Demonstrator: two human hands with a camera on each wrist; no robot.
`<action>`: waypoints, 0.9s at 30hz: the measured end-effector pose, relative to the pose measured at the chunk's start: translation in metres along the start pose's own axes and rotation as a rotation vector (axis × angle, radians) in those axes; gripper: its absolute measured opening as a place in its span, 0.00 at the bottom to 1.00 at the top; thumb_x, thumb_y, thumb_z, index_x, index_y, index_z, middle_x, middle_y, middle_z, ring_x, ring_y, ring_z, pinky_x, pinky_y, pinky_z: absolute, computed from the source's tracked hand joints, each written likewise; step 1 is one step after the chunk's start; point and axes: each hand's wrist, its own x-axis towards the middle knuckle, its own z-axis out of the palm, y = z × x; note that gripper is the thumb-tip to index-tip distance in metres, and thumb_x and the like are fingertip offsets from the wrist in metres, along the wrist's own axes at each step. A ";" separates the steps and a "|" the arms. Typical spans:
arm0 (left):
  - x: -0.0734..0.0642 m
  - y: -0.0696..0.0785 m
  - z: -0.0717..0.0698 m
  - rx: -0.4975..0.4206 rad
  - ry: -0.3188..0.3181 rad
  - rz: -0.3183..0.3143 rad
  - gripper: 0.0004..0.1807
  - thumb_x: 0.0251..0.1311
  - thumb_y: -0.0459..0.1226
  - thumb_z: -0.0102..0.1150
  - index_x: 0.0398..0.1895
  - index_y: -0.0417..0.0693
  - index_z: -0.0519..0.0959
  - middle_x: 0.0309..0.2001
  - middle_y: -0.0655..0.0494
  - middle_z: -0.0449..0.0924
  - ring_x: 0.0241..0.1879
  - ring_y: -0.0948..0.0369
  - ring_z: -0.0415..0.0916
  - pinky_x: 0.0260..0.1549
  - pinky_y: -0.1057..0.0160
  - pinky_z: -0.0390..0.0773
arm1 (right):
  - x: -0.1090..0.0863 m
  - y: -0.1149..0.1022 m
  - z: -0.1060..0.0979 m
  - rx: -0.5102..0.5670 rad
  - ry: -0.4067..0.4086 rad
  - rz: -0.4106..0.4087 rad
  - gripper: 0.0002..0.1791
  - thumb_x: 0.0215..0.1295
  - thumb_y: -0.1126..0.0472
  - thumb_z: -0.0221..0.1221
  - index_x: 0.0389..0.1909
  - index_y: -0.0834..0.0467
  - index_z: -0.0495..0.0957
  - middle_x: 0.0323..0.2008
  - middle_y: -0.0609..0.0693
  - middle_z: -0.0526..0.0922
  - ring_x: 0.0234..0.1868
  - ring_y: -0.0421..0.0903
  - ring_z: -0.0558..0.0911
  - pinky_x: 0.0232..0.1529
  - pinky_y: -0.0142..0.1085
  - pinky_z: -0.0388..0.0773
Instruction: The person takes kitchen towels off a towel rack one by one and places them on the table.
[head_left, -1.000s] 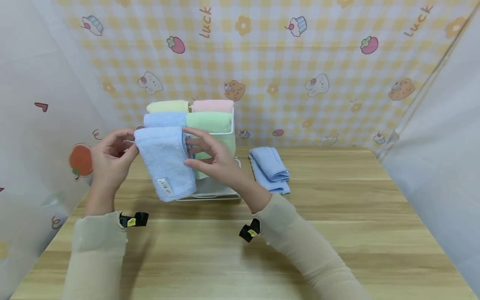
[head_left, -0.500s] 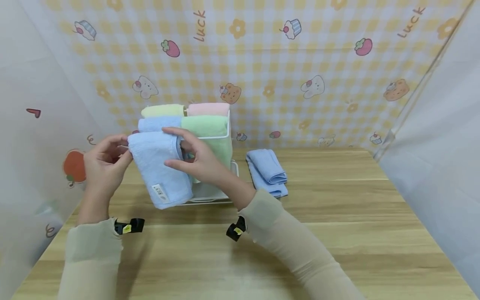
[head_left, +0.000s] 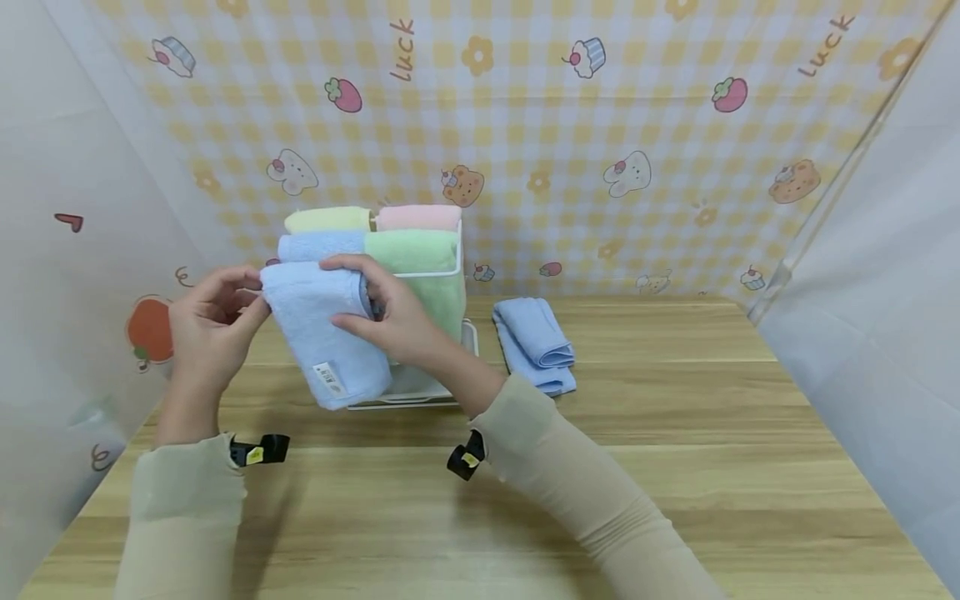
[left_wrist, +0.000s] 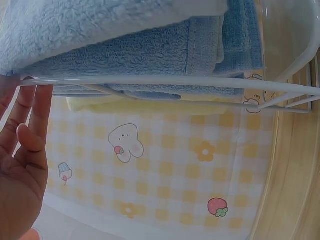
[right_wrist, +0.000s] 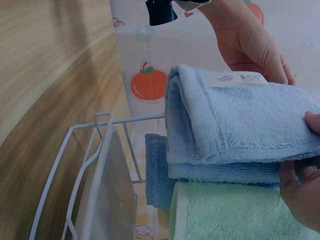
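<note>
A folded light-blue towel (head_left: 322, 325) with a white label hangs at the front of a white wire rack (head_left: 435, 382). My left hand (head_left: 210, 329) pinches its upper left corner; in the left wrist view those fingers (left_wrist: 37, 115) are by the rack's white bar (left_wrist: 150, 80). On the towel's right side, my right hand (head_left: 393, 312) holds it, thumb in front and fingers behind, partly hidden. The right wrist view shows the towel (right_wrist: 250, 120) close up, with a green towel (right_wrist: 230, 210) below it in the picture.
Behind stand another blue towel (head_left: 322, 245), a green towel (head_left: 412, 250), a yellow towel (head_left: 330, 220) and a pink towel (head_left: 418, 217) in the rack. To the right, a folded blue towel (head_left: 534, 342) lies on the wooden table (head_left: 675, 433). A patterned cloth (head_left: 540, 117) hangs at the back.
My right hand has moved left from the towel's edge, and its thumb now lies further over the front. My left hand stays at the corner. The head view has shifted slightly.
</note>
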 end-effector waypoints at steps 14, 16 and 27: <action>0.000 0.000 0.003 -0.138 -0.019 -0.008 0.07 0.59 0.21 0.61 0.40 0.30 0.81 0.31 0.63 0.87 0.27 0.69 0.84 0.22 0.77 0.74 | -0.014 0.004 -0.016 0.046 0.025 -0.058 0.30 0.65 0.76 0.58 0.67 0.63 0.64 0.46 0.70 0.81 0.43 0.51 0.86 0.38 0.40 0.86; 0.000 -0.001 0.003 -0.164 -0.023 -0.001 0.07 0.58 0.21 0.61 0.40 0.28 0.80 0.30 0.63 0.87 0.27 0.69 0.84 0.20 0.77 0.72 | -0.015 0.003 -0.019 0.049 0.032 -0.060 0.30 0.65 0.76 0.58 0.67 0.63 0.64 0.44 0.71 0.82 0.41 0.51 0.87 0.37 0.42 0.86; 0.000 -0.002 0.002 -0.239 -0.021 0.025 0.07 0.58 0.19 0.60 0.40 0.25 0.79 0.28 0.61 0.87 0.26 0.68 0.84 0.18 0.76 0.69 | -0.025 -0.002 -0.026 0.061 0.102 -0.133 0.29 0.63 0.79 0.58 0.65 0.67 0.64 0.50 0.69 0.76 0.41 0.48 0.85 0.40 0.43 0.86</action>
